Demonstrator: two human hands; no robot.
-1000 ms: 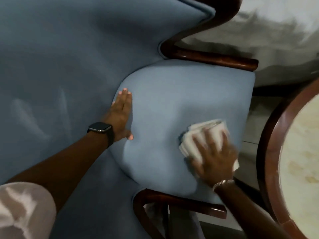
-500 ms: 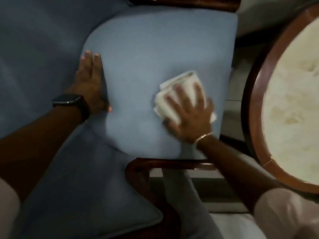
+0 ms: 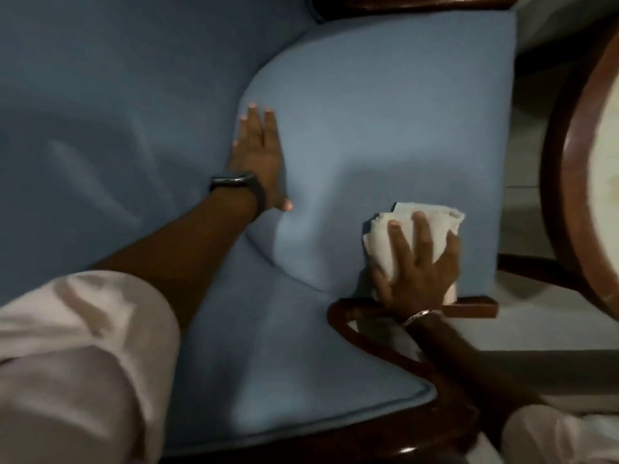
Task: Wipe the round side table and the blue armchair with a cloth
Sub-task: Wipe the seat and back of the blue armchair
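The blue armchair (image 3: 385,105) fills most of the view, with its light blue seat cushion in the middle and dark wooden arms at top and bottom. My right hand (image 3: 418,269) presses a folded white cloth (image 3: 382,239) flat onto the seat cushion near the lower wooden arm (image 3: 475,306). My left hand (image 3: 259,155) lies flat with fingers together on the left edge of the cushion, holding nothing. A black watch sits on that wrist. The round side table (image 3: 576,202) shows at the right edge, with a wooden rim and a pale top.
Pale floor (image 3: 522,155) shows in the gap between chair and table. The chair's backrest takes up the left side. My light sleeves cover the lower corners.
My right hand has slid the cloth down the cushion toward the near wooden arm. The view has shifted, so the chair sits more to the right. My left hand stays pressed on the cushion.
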